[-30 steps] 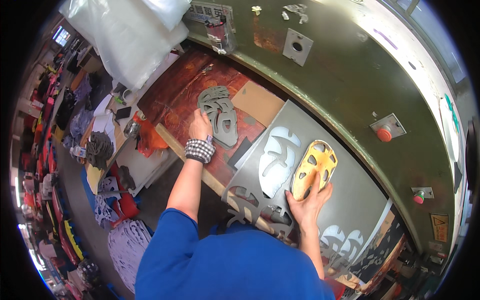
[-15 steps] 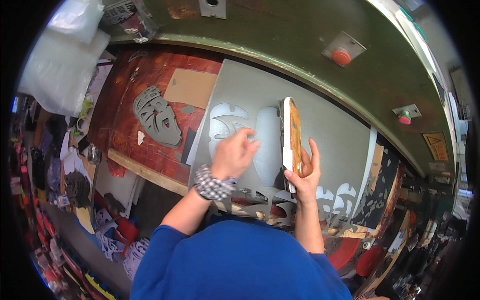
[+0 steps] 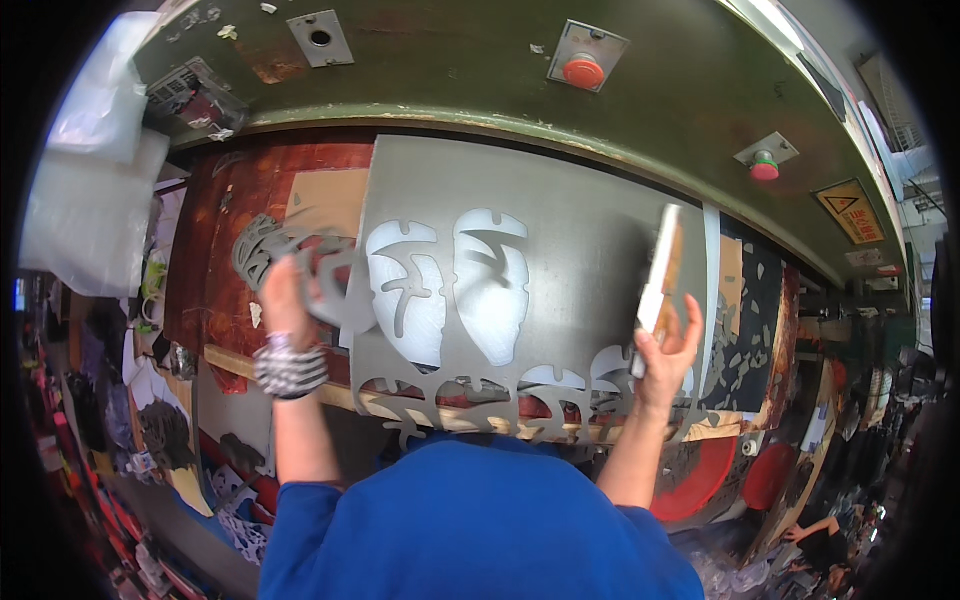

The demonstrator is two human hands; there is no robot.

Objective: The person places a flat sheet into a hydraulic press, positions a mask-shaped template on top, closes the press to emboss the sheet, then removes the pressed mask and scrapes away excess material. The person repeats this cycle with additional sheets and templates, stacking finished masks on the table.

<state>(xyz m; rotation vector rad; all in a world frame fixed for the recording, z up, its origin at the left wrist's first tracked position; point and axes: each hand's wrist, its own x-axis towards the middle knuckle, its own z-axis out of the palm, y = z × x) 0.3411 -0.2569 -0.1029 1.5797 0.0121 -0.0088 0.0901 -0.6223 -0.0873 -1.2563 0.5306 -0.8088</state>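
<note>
At the left, my left hand (image 3: 287,300) is blurred by motion and grips the edge of a grey foam cut-out (image 3: 345,290), also smeared. A pile of similar grey cut pieces (image 3: 255,250) lies just beyond that hand on the red board. My right hand (image 3: 665,355) holds a cutting die (image 3: 658,265) by its near end, tilted on edge, its white rim towards the left and its wooden side towards the right. Under it spreads a large grey foam sheet (image 3: 580,230), with two sole-shaped openings showing a pale surface and more cut gaps along its near edge.
A green machine beam (image 3: 450,60) with a red push button (image 3: 583,72) and a smaller red-and-green one (image 3: 765,166) runs across the far side. A brown card (image 3: 325,195) lies at the left. Dark sheet with grey scraps (image 3: 735,350) lies right; clear plastic bags (image 3: 85,210) hang far left.
My left hand has moved left, carrying a grey cut-out off the sheet. My right hand has shifted right with the die, and a second opening now shows fully.
</note>
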